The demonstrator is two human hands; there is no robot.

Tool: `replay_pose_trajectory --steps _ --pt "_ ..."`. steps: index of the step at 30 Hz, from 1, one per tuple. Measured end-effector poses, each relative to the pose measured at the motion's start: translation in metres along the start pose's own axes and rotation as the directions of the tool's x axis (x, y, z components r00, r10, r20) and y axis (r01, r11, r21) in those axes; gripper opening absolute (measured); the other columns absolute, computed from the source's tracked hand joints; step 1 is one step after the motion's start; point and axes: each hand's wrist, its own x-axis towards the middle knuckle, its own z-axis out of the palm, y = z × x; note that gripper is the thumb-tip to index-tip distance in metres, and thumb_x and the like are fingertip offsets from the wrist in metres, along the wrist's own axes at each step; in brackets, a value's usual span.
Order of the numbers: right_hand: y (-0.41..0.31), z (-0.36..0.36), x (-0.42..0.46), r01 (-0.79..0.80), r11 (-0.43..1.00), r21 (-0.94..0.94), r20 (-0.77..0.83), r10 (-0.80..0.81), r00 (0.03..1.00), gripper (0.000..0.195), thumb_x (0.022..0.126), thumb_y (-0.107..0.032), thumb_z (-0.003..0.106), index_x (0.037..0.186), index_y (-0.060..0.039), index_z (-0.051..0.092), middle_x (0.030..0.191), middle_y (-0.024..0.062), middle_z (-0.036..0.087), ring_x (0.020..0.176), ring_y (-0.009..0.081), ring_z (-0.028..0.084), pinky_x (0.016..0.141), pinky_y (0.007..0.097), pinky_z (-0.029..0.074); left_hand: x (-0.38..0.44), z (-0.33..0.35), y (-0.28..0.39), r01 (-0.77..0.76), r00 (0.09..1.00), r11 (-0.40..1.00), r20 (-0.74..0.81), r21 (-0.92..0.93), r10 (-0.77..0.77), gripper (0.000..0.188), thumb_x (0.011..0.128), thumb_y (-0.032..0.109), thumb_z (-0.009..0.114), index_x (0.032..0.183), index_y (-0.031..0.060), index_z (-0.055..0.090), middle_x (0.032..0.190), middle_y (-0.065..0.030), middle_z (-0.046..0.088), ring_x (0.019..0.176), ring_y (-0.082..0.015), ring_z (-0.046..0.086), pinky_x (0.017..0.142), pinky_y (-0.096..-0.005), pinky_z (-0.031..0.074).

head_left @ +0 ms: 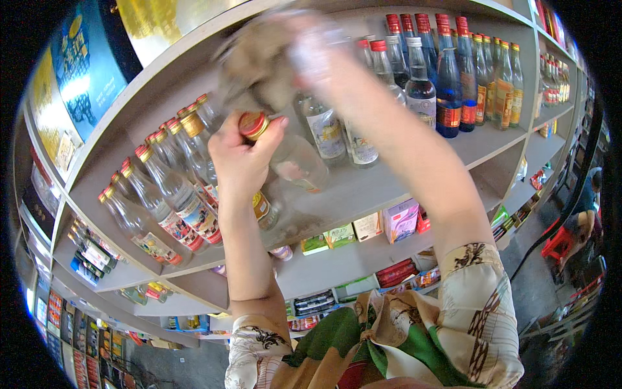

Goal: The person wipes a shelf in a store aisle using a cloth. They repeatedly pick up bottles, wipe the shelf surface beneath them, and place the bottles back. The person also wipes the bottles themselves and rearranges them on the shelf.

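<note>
My left hand [245,153] grips a clear glass bottle by its neck, just under the red and gold cap [253,125]; the bottle's body [300,165] tilts down to the right over the shelf. Higher up, my right hand [311,44] is blurred by motion and holds a brownish-grey cloth [257,63], also blurred. Whether the cloth touches a bottle cannot be told. Beneath my left wrist, a bottle with a yellow and brown label [262,206] is partly hidden. Clear bottles with white labels [326,129] stand right of the held bottle.
Red-capped bottles [170,194] stand in rows at the left of the shelf [340,199]. Blue glass bottles [449,92] and amber-labelled bottles [505,92] line the right. Small cartons [401,221] sit on the shelf below. At far right, a person is partly visible by a red stool [556,243].
</note>
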Motion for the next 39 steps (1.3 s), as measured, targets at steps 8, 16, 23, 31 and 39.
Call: replay_pose_trajectory --steps 8,16,23,31,39 --pt "0.044 0.031 0.031 0.358 0.751 -0.554 0.073 -0.385 0.92 0.022 0.079 -0.024 0.058 0.089 -0.005 0.061 0.087 0.0112 0.06 0.08 0.0212 0.057 0.068 0.0317 0.048 -0.005 0.002 -0.014 -0.079 0.995 0.977 -0.078 -0.198 0.065 0.017 0.074 0.005 0.071 0.085 -0.0043 0.062 0.074 0.0012 0.062 0.065 -0.0037 0.05 0.059 -0.0196 0.043" --pt "-0.086 -0.149 -0.035 0.222 0.955 -0.196 -0.592 -0.295 0.75 0.04 0.084 -0.033 0.055 0.108 -0.0011 0.058 0.1 0.0115 0.062 0.09 0.0231 0.06 0.078 0.0336 0.048 0.004 0.008 -0.011 0.003 1.0 0.959 -0.026 -0.283 -0.01 0.019 0.074 0.009 0.072 0.08 -0.0008 0.057 0.067 0.0023 0.056 0.061 -0.0036 0.048 0.055 -0.0191 0.04" --pt "-0.093 -0.181 -0.035 -0.021 -0.396 -0.918 0.273 -0.67 0.691 0.041 0.073 0.002 0.052 0.114 -0.0011 0.054 0.106 0.0261 0.056 0.099 0.0362 0.055 0.086 0.0433 0.044 0.005 0.004 -0.019 -0.069 0.997 0.962 -0.051 -0.264 0.058 0.016 0.074 0.01 0.072 0.08 0.001 0.061 0.065 0.0032 0.058 0.058 -0.0039 0.049 0.054 -0.0203 0.041" --pt "-0.046 -0.023 -0.004 0.58 -0.618 -0.531 0.845 -0.437 0.308 0.033 0.067 -0.005 0.058 0.1 -0.0002 0.058 0.096 0.0231 0.054 0.085 0.0324 0.054 0.074 0.0377 0.049 -0.01 -0.005 -0.027 -0.08 0.993 0.965 -0.104 -0.251 0.055 0.019 0.074 0.012 0.072 0.08 0.0001 0.058 0.066 0.0008 0.059 0.062 -0.0053 0.05 0.057 -0.0218 0.043" --pt "0.0 0.131 0.04 0.886 -0.43 -0.175 0.976 -0.194 0.099 0.018 0.072 -0.018 0.056 0.084 -0.0046 0.057 0.082 0.01 0.053 0.084 0.0231 0.054 0.071 0.0319 0.048 -0.014 -0.007 -0.024 -0.007 0.992 0.951 -0.125 -0.309 -0.034 0.019 0.075 0.01 0.07 0.081 -0.0012 0.056 0.067 -0.0009 0.057 0.06 -0.005 0.047 0.055 -0.0217 0.042"
